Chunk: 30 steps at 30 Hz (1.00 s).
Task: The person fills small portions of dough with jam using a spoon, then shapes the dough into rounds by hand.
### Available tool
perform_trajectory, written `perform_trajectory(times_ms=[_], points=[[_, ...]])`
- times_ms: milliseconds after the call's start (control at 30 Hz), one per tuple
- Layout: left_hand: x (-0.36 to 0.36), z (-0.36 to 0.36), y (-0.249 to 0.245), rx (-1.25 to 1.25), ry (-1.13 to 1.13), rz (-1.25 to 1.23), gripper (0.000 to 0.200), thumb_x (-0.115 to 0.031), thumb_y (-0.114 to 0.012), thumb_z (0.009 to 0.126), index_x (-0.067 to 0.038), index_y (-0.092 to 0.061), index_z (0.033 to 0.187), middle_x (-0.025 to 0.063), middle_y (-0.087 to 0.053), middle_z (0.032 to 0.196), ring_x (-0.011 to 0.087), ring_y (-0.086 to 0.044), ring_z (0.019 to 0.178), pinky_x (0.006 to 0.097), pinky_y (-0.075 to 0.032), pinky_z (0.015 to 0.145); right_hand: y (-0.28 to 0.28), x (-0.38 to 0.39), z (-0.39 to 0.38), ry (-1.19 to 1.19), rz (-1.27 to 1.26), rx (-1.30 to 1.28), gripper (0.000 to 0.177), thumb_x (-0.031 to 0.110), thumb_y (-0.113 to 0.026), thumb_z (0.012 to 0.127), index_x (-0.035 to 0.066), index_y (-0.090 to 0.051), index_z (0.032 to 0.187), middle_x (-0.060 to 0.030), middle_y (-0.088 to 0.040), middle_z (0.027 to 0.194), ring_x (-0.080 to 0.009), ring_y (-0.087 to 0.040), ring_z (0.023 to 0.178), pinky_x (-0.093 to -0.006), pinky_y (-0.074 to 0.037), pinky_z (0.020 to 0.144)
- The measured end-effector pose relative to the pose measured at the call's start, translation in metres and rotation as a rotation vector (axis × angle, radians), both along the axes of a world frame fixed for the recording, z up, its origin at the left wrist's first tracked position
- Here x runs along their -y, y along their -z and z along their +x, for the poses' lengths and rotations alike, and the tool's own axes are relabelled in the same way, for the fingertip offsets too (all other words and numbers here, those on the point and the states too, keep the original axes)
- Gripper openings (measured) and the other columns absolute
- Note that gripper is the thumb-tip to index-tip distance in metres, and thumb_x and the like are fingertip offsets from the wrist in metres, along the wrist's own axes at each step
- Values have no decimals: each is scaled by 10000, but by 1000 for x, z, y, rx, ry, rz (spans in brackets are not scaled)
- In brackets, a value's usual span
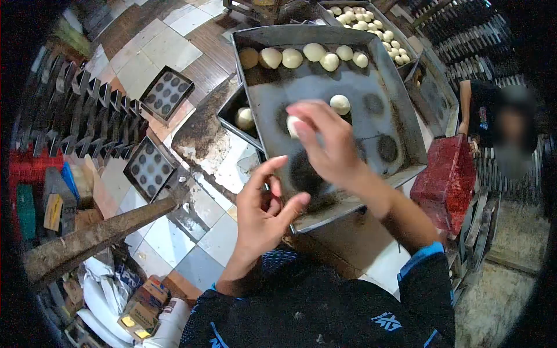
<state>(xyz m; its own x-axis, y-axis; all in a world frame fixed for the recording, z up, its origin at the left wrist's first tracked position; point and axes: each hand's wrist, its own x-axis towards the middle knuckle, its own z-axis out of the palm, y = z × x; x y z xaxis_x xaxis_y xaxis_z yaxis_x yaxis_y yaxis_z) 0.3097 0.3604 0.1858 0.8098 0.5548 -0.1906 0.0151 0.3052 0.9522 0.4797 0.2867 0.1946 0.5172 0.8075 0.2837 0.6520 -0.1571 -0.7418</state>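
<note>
The right hand (328, 145) is reaching over a metal tray and grips a small pale dough ball (293, 125) with the tips of the thumb and the first fingers, so that only one side of the ball is visible, just above the tray floor near its middle. The left hand (262, 216) is lower and nearer to the body, over the near edge of the tray; it is loosely open, the fingers half curled and the thumb out, and it seems to hold nothing (the inside of the palm is not fully shown). The ball looks soft and light, probably a little sticky, so I judge it dents easily; it is better taken around its sides with light fingertips, without squeezing. The large tray (409, 124) is dark and greasy, with several round dark marks on its floor. One more ball (340, 104) lies just beside the right hand, and a row of balls (314, 53) stands along the far wall. Under the left corner a second tray (227, 119) shows with one ball in it, and behind there is a third tray (325, 7) full of smaller balls. On the tiled floor (168, 49) to the left lie two cup moulds (167, 93). At the right stands a red crate (447, 180), and beyond it another person (493, 116).
</note>
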Motion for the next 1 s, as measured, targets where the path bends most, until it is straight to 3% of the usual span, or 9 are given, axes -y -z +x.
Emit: perform_trajectory(times_ms=[100, 200, 267, 333, 600, 667, 733, 800, 1000], points=[[8, 6, 12, 112, -66, 164, 314, 24, -742, 776, -33, -552, 1019, -33, -437, 800, 35, -403, 676, 183, -339, 589, 68, -4, 29, -179, -332, 555, 584, 304, -592, 920, -72, -408, 1328, -293, -403, 1377, -413, -385, 1306, -449, -322, 1095], [7, 21, 13, 260, -41, 453, 191, 33, -711, 777, -48, -597, 906, 14, -485, 714, 101, -455, 627, 232, -368, 586, 46, -3, 39, -293, -415, 315, 650, 319, -603, 903, -68, -371, 1371, -299, -328, 1440, -420, -328, 1352, -434, -287, 1125], [7, 26, 18, 260, 29, 672, 181, 34, -712, 768, -49, -611, 893, 40, -560, 710, 140, -484, 581, 250, -392, 554, 26, -9, 64, -283, -265, 316, 623, 267, -632, 870, -69, -404, 1343, -290, -422, 1369, -424, -404, 1285, -434, -335, 1089], [10, 32, 23, 297, 37, 745, 180, 35, -717, 761, -51, -621, 887, 55, -620, 723, 164, -520, 551, 264, -417, 514, 11, -19, 99, 285, -304, 468, 588, 209, -656, 831, -63, -411, 1291, -288, -524, 1221, -420, -500, 1157, -460, -426, 980], [24, 44, 19, 238, 13, 917, 169, 42, -692, 775, -38, -611, 901, 72, -617, 707, 176, -555, 541, 274, -436, 485, 53, -37, 189, 440, -552, 577, 511, 167, -650, 752, -59, -503, 1185, -243, -617, 1012, -410, -598, 967, -459, -484, 888], [25, 40, 19, 206, 22, 933, 140, 22, -684, 788, -41, -621, 897, 83, -601, 718, 188, -560, 563, 287, -442, 508, 40, -28, 192, 598, -522, 280, 429, 221, -587, 777, -49, -553, 1109, -197, -640, 910, -345, -641, 854, -435, -523, 763], [26, 39, 4, 181, 45, 909, 139, 15, -685, 790, -39, -630, 905, 87, -592, 729, 188, -565, 594, 287, -448, 538, 25, 13, 199, 284, -466, -639, 424, 341, -540, 845, -24, -608, 1051, -87, -654, 900, -182, -633, 767, -321, -492, 582], [30, 36, -5, 116, 68, 835, 184, -27, -707, 788, -29, -659, 966, 84, -577, 804, 155, -570, 707, 287, -448, 620, -23, 57, 127, -124, 129, -1137, 356, 275, -607, 850, 0, -621, 1076, -81, -649, 936, -186, -632, 787, -312, -512, 643], [81, 19, -26, 441, 349, 217, 480, -155, -689, 874, 20, -544, 1297, 54, -527, 1082, 123, -528, 994, 223, -452, 809, -59, 163, -69, 51, 243, 82, 441, 127, -733, 753, 13, -613, 1162, -153, -600, 1211, -277, -583, 1149, -406, -452, 977]])
